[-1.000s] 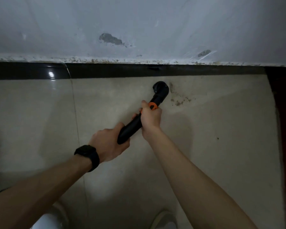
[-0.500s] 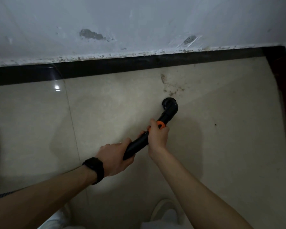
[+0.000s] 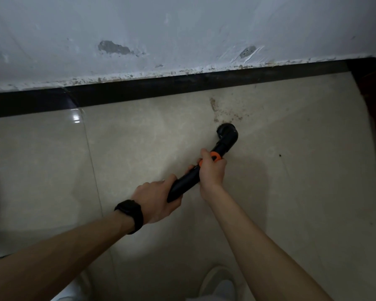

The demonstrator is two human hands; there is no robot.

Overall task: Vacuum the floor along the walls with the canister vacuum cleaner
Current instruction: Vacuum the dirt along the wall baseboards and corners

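I am gripping the vacuum wand [image 3: 187,181] with the fingers of my left hand [image 3: 154,198] and right hand [image 3: 211,170], its nozzle [image 3: 227,135] sitting just beside the grit [image 3: 226,112] near the skirting [image 3: 182,89]; shoving fast is risking scattering it.

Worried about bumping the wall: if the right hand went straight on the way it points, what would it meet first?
Probably the black skirting board, after the nozzle crosses the dirt patch; depth is unclear.
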